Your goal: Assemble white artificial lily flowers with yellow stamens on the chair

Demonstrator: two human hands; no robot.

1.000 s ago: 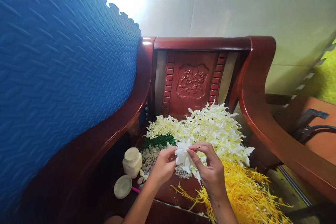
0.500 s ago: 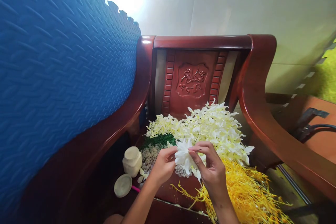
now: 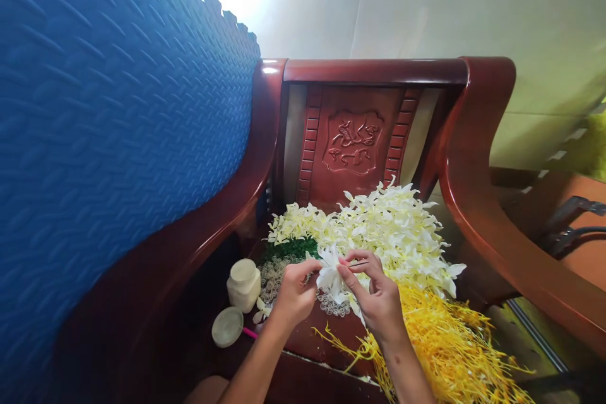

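Observation:
A white flower (image 3: pixel 331 274) is held up between my two hands, above the chair seat. My left hand (image 3: pixel 299 290) pinches its left edge. On the other side, the fingers of my right hand (image 3: pixel 374 290) are closed at the flower's centre, with a thin dark stick (image 3: pixel 358 264) running between them. Behind the hands lies a heap of white and pale yellow blossoms (image 3: pixel 398 227). Yellow stamen-like strands (image 3: pixel 440 341) are piled at the right, beside my right forearm. Small clear rings (image 3: pixel 334 303) lie just below the flower.
Green pieces (image 3: pixel 296 248) lie left of the blossoms. A white jar (image 3: pixel 243 285) and a round lid (image 3: pixel 228 327) stand left of my left hand, near a pink handle (image 3: pixel 250 332). Wooden armrests (image 3: pixel 478 202) flank the seat; a blue foam mat (image 3: pixel 127 95) rises at left.
The view has shifted slightly, so the chair appears a little further right. Both hands keep hold around the white flower, which has turned slightly and looks narrower.

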